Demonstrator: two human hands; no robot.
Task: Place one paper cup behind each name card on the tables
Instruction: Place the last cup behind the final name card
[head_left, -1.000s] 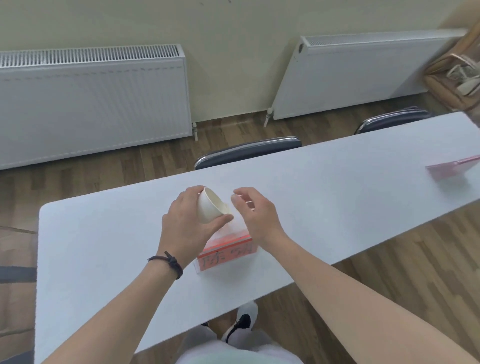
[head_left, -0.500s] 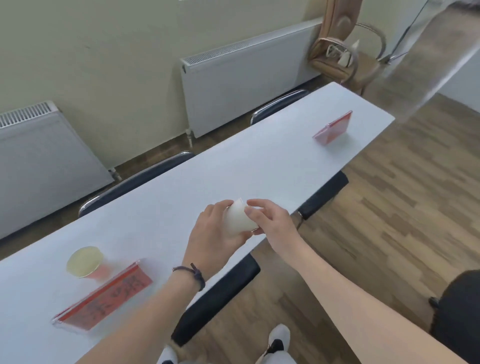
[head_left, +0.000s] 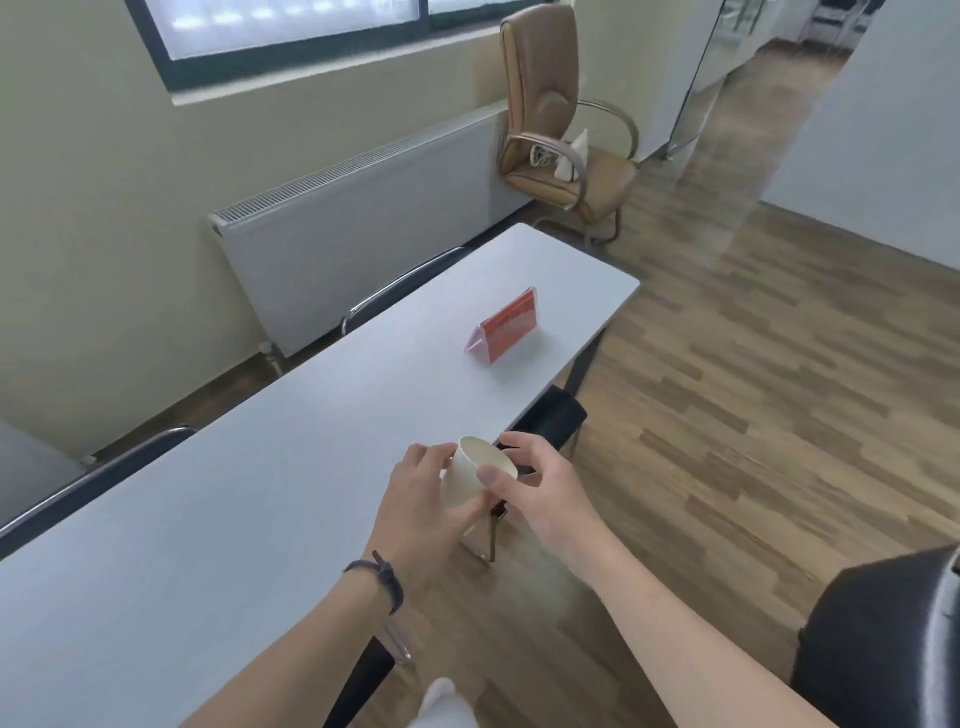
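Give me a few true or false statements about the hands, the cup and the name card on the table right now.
1. Both hands hold the paper cup. True: left hand and right hand grip it.
2. A cup already stands behind the red name card. False: none is there.
3. The name card sits near the far end of the white table. True.
4. The left wrist is bare. False: it wears a dark wristband.

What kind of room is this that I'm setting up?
Probably a meeting or conference room: a long white table with a red name card standing on it, chairs tucked along its far side, and a tan office armchair by the wall radiator.
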